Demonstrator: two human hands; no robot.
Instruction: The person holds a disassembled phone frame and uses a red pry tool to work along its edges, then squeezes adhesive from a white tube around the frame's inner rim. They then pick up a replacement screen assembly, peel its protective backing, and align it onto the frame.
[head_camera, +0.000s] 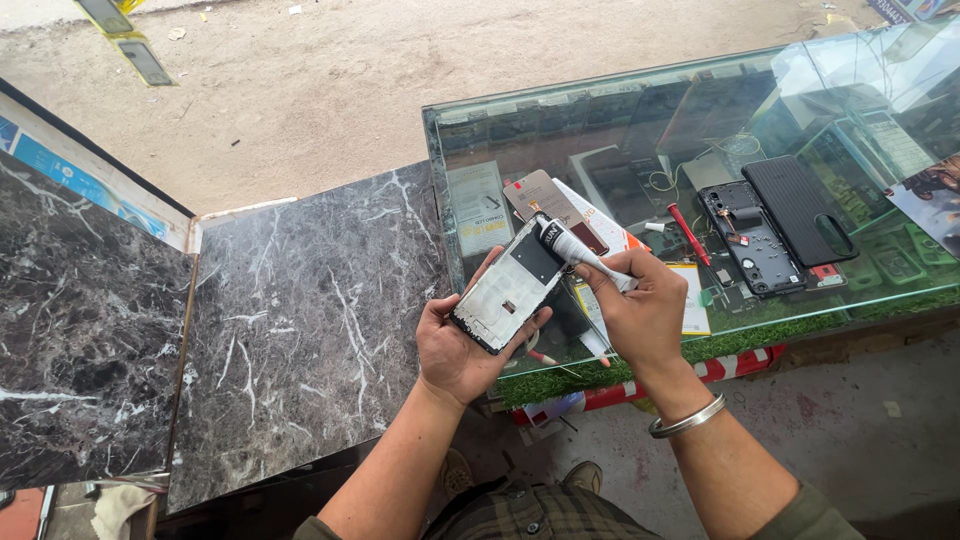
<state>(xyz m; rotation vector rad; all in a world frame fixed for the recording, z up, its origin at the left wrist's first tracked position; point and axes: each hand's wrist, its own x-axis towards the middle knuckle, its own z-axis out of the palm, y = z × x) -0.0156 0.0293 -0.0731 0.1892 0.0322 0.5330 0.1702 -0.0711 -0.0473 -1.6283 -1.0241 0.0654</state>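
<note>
Over the glass counter's (620, 110) front-left corner, left hand (462, 345) cradles a phone frame (508, 287); right hand (645, 315), fingers closed, grips a glue tube (575, 250).

Glass, marble, plastic and metal as we see them

We see a glossy glass counter (640, 95) mirroring its surroundings, polished dark marble slabs (300, 320) veined white, and a rough, dusty concrete floor (330, 80). The phone frame (505, 290) looks matt white and black plastic, the tube (580, 253) smooth, the case (800, 210) ribbed matt black, the bangle (686, 418) shiny metal.
</note>
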